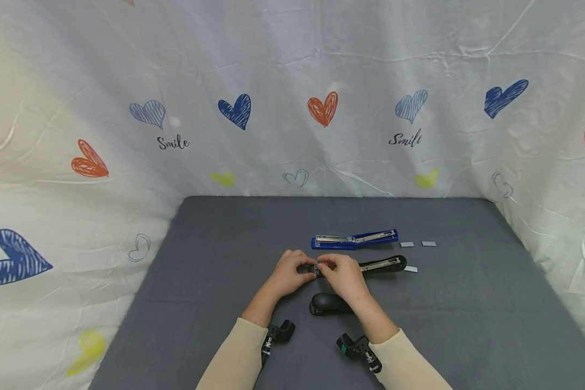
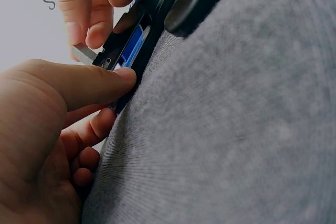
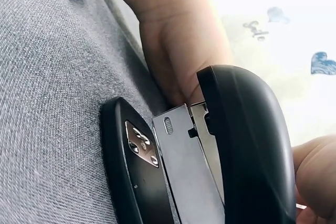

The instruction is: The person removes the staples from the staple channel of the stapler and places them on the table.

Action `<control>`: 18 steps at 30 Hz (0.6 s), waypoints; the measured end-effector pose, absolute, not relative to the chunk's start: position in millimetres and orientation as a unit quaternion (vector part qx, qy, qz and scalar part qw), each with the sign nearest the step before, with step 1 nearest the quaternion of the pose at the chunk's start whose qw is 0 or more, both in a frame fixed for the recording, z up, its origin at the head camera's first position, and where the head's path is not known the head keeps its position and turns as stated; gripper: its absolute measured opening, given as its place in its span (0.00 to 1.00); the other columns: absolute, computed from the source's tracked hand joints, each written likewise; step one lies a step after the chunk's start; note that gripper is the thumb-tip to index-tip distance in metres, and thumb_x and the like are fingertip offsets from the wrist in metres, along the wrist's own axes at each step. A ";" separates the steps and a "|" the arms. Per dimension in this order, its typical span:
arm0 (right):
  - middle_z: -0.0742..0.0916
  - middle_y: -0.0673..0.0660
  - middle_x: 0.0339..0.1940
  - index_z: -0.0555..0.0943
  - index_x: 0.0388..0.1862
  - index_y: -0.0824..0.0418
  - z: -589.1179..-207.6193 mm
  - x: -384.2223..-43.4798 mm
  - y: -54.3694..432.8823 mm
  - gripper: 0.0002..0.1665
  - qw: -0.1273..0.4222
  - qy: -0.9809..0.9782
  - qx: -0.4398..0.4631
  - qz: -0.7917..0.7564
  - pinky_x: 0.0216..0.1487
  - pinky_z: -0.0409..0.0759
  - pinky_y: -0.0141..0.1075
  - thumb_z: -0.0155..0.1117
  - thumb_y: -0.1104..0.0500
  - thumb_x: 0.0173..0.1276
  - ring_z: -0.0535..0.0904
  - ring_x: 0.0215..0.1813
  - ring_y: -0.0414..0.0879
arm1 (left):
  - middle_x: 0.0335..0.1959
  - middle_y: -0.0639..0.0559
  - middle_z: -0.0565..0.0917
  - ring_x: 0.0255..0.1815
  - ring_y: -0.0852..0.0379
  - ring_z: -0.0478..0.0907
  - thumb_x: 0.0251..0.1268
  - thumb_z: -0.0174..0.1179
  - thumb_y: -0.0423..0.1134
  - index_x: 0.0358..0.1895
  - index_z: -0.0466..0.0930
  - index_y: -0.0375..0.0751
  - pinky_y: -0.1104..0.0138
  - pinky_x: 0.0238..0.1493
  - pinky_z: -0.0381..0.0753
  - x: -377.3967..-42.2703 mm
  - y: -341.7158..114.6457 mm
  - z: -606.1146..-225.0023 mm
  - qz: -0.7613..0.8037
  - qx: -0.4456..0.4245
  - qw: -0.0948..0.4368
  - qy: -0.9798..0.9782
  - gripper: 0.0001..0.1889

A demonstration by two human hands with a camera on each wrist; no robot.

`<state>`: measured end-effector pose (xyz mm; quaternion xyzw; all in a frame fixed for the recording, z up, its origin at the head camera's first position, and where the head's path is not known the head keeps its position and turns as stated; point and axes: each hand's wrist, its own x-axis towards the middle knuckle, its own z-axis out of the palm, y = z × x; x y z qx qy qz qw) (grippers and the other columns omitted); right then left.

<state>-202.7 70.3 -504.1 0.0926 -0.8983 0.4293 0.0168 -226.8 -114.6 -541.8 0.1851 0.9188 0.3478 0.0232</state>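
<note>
A black stapler (image 1: 382, 264) lies folded open on the table, partly hidden by both hands. My left hand (image 1: 292, 271) grips its left end, thumb (image 2: 118, 80) on the near side and fingers beyond. From the right, my right hand (image 1: 342, 276) reaches over the same end. Its fingertips pinch a small grey metal piece, apparently a strip of staples (image 2: 84, 53), at the stapler's end. Just in front of the hands stands a second black stapler (image 1: 326, 304), upright and partly behind the right wrist; its mouth shows close up in the right wrist view.
Behind the hands a blue stapler (image 1: 355, 240) lies folded open. Staple strips lie to the right: one (image 1: 407, 244) and another (image 1: 429, 244) by the blue stapler, a third (image 1: 411, 268) by the black one. A patterned curtain (image 1: 273, 151) borders the grey table (image 1: 214, 244).
</note>
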 end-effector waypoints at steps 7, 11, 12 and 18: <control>0.91 0.53 0.40 0.90 0.49 0.60 -502.7 -202.7 70.7 0.11 0.021 -0.894 0.088 0.439 0.28 0.76 0.37 0.71 0.59 0.70 0.79 0.26 0.38 | 0.42 0.59 0.80 0.41 0.59 0.66 0.65 0.72 0.42 0.56 0.89 0.48 0.61 0.46 0.70 -225.8 -114.3 -540.2 0.349 0.184 0.023 0.918 0.16; 0.91 0.54 0.40 0.90 0.48 0.61 -497.5 -201.8 71.6 0.11 0.020 -0.887 0.074 0.455 0.26 0.75 0.37 0.71 0.60 0.70 0.79 0.24 0.39 | 0.40 0.60 0.80 0.41 0.59 0.66 0.65 0.72 0.42 0.55 0.89 0.49 0.62 0.45 0.69 -225.7 -114.2 -540.0 0.354 0.182 0.024 0.917 0.16; 0.90 0.53 0.40 0.90 0.48 0.61 -495.8 -201.6 72.0 0.11 0.019 -0.885 0.069 0.460 0.26 0.76 0.38 0.71 0.60 0.69 0.79 0.24 0.40 | 0.40 0.60 0.80 0.41 0.59 0.66 0.65 0.72 0.42 0.55 0.89 0.49 0.62 0.45 0.69 -225.8 -114.2 -540.0 0.355 0.182 0.025 0.917 0.16; 0.89 0.51 0.37 0.89 0.48 0.61 -487.3 -201.1 75.9 0.13 0.009 -0.870 0.045 0.491 0.29 0.77 0.39 0.70 0.61 0.66 0.80 0.26 0.42 | 0.41 0.60 0.80 0.41 0.59 0.66 0.65 0.73 0.42 0.55 0.89 0.50 0.62 0.44 0.69 -226.7 -114.4 -541.5 0.350 0.183 0.021 0.919 0.16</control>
